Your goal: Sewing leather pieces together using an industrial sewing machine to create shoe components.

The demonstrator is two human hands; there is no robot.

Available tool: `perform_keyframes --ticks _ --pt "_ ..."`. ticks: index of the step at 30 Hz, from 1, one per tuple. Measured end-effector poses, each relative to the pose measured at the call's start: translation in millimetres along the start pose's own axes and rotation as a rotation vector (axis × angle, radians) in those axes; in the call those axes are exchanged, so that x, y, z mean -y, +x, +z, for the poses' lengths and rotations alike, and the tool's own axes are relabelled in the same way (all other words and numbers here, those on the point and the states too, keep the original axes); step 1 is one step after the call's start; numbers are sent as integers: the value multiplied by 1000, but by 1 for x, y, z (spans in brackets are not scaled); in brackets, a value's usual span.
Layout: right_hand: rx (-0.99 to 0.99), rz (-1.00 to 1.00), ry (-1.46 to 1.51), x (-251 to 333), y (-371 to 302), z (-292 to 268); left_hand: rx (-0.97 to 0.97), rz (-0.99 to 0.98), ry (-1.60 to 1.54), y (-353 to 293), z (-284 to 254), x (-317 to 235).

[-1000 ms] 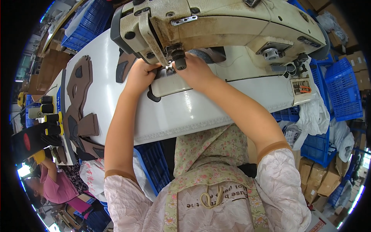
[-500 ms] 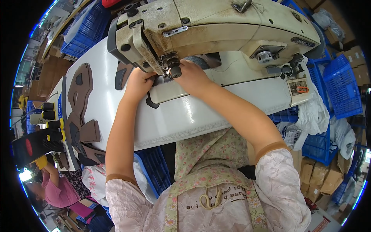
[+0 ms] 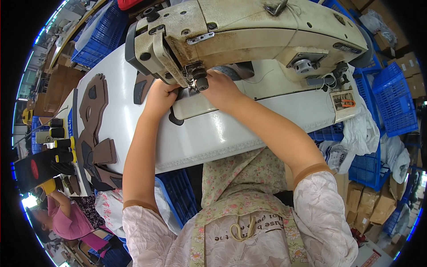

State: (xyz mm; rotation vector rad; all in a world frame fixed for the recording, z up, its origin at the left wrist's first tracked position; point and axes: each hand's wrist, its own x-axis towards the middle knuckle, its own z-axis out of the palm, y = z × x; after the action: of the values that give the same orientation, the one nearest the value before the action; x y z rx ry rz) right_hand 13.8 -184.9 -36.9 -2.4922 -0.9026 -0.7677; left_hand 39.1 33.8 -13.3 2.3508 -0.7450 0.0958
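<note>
Both hands press down on a dark workpiece (image 3: 174, 119) under the head of the cream sewing machine (image 3: 249, 35), which hides most of it; whether either grip is closed on the piece I cannot tell. Under them, the white surface (image 3: 222, 138) carries the machine, and brown cut pieces (image 3: 95, 120) lie stacked along its left side, within reach. Left hand (image 3: 159, 95) flattens the piece's near edge, likely to keep it level. Right hand (image 3: 222, 86) sits just beside the needle area, seemingly to steer.

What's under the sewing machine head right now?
Under the sewing machine head, the left hand and right hand press a dark piece at the needle area. The needle and most of that piece are covered.
</note>
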Motion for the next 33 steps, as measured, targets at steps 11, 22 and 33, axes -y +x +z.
perform_keyframes --ticks 11,22,33 --pt "34 -34 -12 -1 2 -2 -6 -18 3 -1 1 3" --pt "14 5 23 1 1 -1 -40 14 -62 -2 3 5" --pt "52 -21 -37 -1 -11 -14 -86 83 -4 0 8 3"
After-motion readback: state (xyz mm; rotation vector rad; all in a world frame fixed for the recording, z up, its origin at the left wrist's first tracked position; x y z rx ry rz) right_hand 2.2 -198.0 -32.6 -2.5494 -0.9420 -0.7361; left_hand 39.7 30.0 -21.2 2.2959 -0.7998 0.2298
